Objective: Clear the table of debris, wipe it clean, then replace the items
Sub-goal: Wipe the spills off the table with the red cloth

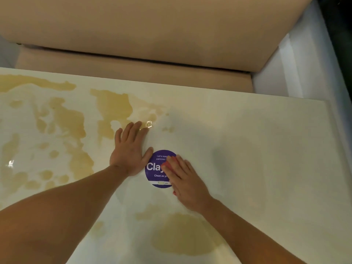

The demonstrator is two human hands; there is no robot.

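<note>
A white table [247,149] fills the view, with yellowish-brown liquid stains [112,107] over its left half and one large patch near the front [182,235]. My left hand [129,149] lies flat on the table, fingers straight, its fingertips at a wet patch. My right hand [184,180] presses flat on a red-pink cloth or sponge [167,164], mostly hidden under the fingers, on top of a round purple sticker [154,168] with white lettering.
A tan cushioned bench [152,35] runs along the table's far edge. A pale wall or panel [297,69] stands at the right. A small bubble of liquid [149,124] glints beside my left fingertips.
</note>
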